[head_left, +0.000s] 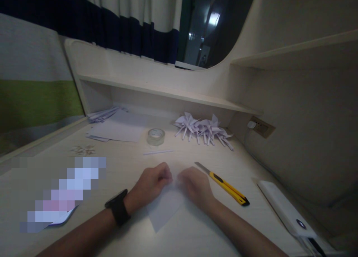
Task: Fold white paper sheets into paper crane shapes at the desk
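A square of white paper (165, 211) lies in front of me, one corner toward me and its far part between my hands. My left hand (153, 183), with a black watch on the wrist, is closed, thumb and fingers pinching the paper's far left side. Curled over the opposite side, my right hand (197, 187) also grips the paper; its fingertips are somewhat blurred. Just right of that hand lies a yellow utility knife (229, 189), blade out and pointing away to the left. Beyond my hands is a thin white paper stick (159, 152).
A roll of clear tape (156, 136) stands mid-desk. Several paper pinwheels (200, 127) are piled at the back right, paper sheets (119, 126) at the back left. Small pale bits (83, 150) and a blurred-out phone (63, 218) lie left; a white lamp-like bar (285, 208) lies right.
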A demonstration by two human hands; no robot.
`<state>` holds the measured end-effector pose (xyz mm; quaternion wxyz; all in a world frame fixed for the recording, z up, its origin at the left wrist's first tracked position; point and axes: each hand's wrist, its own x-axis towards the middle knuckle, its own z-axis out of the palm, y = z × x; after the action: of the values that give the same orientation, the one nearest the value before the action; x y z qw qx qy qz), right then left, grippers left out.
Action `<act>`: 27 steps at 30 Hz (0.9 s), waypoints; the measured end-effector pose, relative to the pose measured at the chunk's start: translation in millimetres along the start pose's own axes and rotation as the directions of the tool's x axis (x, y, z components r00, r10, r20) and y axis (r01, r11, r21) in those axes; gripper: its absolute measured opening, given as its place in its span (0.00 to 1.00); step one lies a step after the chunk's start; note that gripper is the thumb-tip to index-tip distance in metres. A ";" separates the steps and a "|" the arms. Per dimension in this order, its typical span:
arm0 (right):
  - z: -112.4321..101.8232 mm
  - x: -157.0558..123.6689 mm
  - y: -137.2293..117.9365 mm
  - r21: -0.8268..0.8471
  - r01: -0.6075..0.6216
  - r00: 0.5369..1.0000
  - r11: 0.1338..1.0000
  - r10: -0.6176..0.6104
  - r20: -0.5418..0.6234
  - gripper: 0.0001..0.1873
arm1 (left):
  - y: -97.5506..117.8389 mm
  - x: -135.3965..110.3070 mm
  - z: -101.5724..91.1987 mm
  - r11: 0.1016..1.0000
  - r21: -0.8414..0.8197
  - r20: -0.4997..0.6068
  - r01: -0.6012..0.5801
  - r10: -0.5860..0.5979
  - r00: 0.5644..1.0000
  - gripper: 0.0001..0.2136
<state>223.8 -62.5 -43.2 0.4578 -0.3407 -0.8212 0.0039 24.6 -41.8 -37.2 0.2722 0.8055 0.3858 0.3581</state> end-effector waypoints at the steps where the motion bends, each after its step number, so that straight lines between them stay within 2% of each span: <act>1: 0.1 -0.5 -0.4 -0.011 0.016 1.000 1.000 -0.016 -0.002 0.11 | 0.4 -0.6 0.5 1.000 0.004 0.002 -0.005 0.005 1.000 0.04; 7: -0.3 -1.7 -2.5 -0.022 0.028 1.000 0.999 -0.028 -0.004 0.10 | -2.1 -2.9 2.9 0.998 -0.014 -0.008 -0.055 0.055 0.998 0.03; 21: 2.1 -6.9 7.1 -0.092 0.073 0.997 0.993 -0.072 0.020 0.08 | -1.2 -3.1 1.8 1.000 -0.016 -0.051 -0.010 0.009 0.999 0.03; 24: 3.0 -8.2 5.4 -0.111 0.104 0.995 0.988 -0.103 0.011 0.09 | 1.8 -1.8 1.7 0.995 -0.090 -0.058 0.034 -0.040 0.998 0.03; 27: 3.6 -9.3 3.0 -0.159 0.112 0.994 0.981 -0.113 0.003 0.09 | 3.9 -0.1 1.8 0.962 -0.225 -0.016 0.152 -0.159 0.987 0.03</act>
<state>226.0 -64.4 -53.2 0.4312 -0.3292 -0.8354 -0.0883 27.6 -44.3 -35.5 0.3815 0.7308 0.4098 0.3904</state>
